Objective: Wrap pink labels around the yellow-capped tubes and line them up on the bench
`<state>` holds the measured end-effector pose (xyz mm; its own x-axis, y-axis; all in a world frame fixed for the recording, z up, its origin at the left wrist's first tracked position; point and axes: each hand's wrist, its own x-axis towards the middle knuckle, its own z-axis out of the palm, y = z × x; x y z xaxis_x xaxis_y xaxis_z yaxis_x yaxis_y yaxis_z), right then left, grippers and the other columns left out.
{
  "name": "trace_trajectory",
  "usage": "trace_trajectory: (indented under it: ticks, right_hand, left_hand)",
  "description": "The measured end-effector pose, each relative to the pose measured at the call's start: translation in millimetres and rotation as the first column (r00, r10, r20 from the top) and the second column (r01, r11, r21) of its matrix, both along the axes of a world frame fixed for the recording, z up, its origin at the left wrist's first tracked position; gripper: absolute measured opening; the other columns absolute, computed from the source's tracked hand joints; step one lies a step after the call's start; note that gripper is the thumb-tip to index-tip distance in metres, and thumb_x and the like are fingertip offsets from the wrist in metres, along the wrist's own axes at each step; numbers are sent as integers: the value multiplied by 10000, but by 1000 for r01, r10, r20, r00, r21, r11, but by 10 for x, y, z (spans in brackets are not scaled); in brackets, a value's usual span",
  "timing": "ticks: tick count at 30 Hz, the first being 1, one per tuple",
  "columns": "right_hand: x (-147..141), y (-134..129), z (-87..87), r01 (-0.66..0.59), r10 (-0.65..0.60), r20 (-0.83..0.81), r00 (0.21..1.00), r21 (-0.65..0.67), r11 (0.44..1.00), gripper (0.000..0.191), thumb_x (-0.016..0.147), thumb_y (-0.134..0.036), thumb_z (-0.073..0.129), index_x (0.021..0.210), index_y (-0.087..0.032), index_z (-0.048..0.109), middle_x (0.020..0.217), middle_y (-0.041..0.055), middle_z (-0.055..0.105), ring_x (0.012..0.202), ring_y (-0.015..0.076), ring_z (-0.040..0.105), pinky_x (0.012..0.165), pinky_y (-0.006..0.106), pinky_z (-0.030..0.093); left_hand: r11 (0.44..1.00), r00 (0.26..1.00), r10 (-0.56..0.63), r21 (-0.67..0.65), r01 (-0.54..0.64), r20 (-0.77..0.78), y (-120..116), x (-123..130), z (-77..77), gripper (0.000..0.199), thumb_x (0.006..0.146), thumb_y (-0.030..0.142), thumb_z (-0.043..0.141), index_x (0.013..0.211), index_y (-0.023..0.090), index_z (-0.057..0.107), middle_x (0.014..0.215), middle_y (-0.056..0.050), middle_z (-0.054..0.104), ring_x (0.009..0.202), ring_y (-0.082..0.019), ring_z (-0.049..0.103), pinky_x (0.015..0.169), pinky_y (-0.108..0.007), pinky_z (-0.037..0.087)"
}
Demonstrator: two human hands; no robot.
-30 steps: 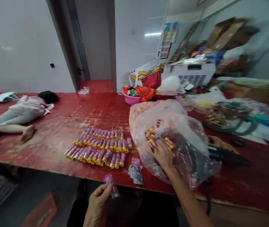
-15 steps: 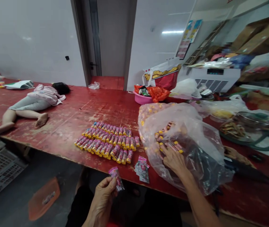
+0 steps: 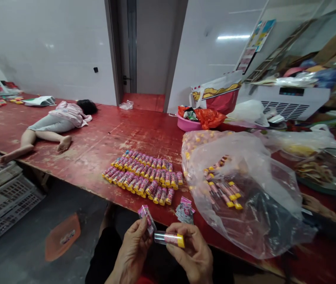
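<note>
Yellow plastic capped the clear tube [image 3: 169,239] in the right hand [image 3: 193,250], whose thumb and curled fingers pinched it near the capped end. Thumb and forefinger of the left hand [image 3: 134,248] met on a small pink-topped packet [image 3: 147,217], just beside the tube's clear end. Whether tube and packet touched could not be told, and the left hand's lower fingers were partly hidden.

Just beyond the hands lay a few loose packets [image 3: 184,210], overlapping so that their number was unclear. Ahead and to the left of them, filled tubes [image 3: 144,173] lay in close rows, the back ones too small to make out singly. Right of the hands slumped a large plastic bag [image 3: 244,150]; its cloudy film blurred much of its load, though several yellow-capped tubes [image 3: 223,195] showed plainly. What the dark patch toward its right side was could not be told.

All this rested on a red tabletop [image 3: 91,165], scuffed down to paler patches. Far left of the hands a person [image 3: 57,122] lay on it, back turned. Stacked crates [image 3: 11,201], cut off by the left edge, stood low on the grey floor [image 3: 88,201]. Well beyond the hands were a pale wall [image 3: 58,51], a grey door [image 3: 150,51] and a pink basin [image 3: 188,124], its contents jumbled.
</note>
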<state>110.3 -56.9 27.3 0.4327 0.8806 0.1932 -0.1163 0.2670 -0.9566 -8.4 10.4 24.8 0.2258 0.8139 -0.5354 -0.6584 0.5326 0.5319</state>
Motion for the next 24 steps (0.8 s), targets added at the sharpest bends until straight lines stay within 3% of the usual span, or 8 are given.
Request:
trace_trajectory:
  ticks: [9,15,19,24]
  right_hand:
    - [-119,-48,-252,148,-175,215,961,135,980,210,867,-340,698,911,-222,530,1001,62,642,836,174,650,672,216,531]
    - [-233,-3,-342,239,-327,313,892,288,927,151,895,-265,654,964,-244,522,1002,28,612,864,162,626,742,244,521]
    - [-205,-11,-324,181,-227,233,946,201,963,195,876,-314,686,910,-230,514,945,25,613,789,154,621,673,228,514]
    - [-111,2,-313,67,-67,0,998,96,993,248,882,-372,683,898,-211,495,921,24,603,605,113,586,576,232,502]
  left_hand:
    - [999,999,28,-17,-28,17,-31,6,-54,507,330,360,991,641,131,662,580,12,652,497,-86,569,460,-167,459]
    - [992,993,18,128,-3,-116,-50,-7,-138,471,469,431,952,713,109,710,622,-37,686,530,-117,611,481,-179,496]
    - [981,984,73,188,-41,-165,-73,-9,-143,429,514,443,928,630,111,683,559,-18,641,481,-91,550,463,-164,458]
    - [982,981,50,186,-14,-190,-51,-16,-159,437,532,463,914,591,118,654,537,-33,647,472,-104,558,453,-166,438]
